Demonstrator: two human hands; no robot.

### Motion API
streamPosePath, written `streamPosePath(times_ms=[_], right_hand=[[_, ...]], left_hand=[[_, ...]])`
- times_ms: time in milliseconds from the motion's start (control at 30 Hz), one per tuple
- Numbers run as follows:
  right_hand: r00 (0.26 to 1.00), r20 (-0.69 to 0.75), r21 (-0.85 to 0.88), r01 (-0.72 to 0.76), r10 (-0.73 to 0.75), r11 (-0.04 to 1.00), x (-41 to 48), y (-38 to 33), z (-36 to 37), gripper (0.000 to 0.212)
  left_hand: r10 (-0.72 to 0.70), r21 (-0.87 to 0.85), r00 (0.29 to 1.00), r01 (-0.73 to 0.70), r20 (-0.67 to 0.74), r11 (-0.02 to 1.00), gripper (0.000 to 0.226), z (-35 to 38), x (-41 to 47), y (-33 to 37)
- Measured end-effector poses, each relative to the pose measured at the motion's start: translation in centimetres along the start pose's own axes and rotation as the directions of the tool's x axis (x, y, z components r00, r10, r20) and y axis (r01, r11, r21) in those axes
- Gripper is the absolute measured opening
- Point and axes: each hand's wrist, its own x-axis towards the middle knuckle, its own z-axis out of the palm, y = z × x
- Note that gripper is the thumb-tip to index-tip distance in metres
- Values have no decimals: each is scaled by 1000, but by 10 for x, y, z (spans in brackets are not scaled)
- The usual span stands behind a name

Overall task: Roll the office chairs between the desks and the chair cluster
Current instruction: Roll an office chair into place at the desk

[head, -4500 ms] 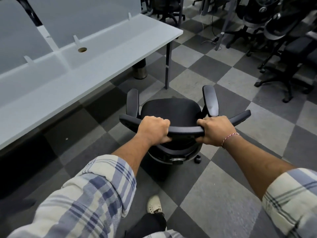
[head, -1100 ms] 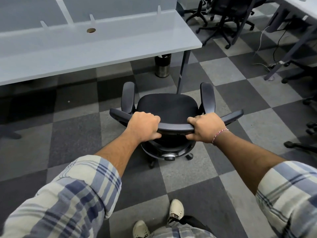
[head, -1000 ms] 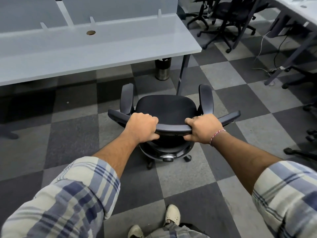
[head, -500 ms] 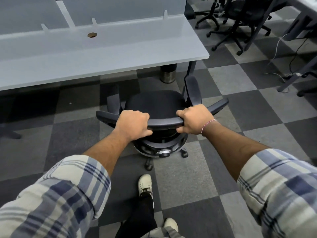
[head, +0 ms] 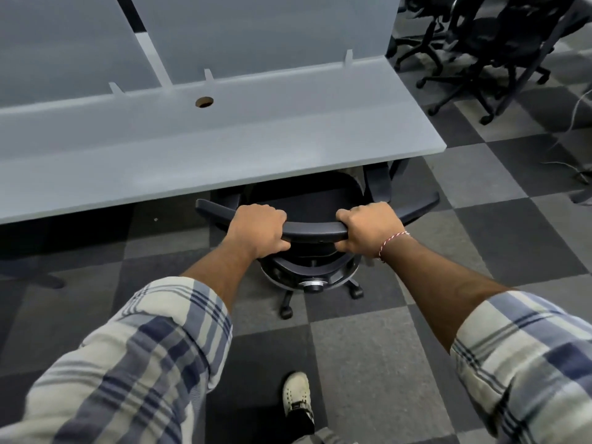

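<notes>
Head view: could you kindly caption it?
Left hand and right hand grip the office chair, its seat partly under the desk.

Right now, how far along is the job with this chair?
Done: the chair is partly under the desk. In hand: the left hand and right hand grip the backrest. Left: the base sticks out from the desk, so a short push likely remains; more chairs stand at the far right, perhaps to be rolled too.

So the chair (head: 304,200) is right in front of me, seat half under the counter (head: 224,149), my left hand (head: 259,230) and right hand (head: 371,227) on its backrest (head: 315,231). More chairs (head: 490,49) past the counter's right end.
</notes>
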Motion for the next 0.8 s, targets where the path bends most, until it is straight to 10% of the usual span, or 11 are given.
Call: streamPosePath(times_ms=[800], right_hand=[[932,-245,-11,272,-266,962,132,119,14,54]], left_hand=[[-169,-59,985,168,-17,984,34,-10,131,-16]])
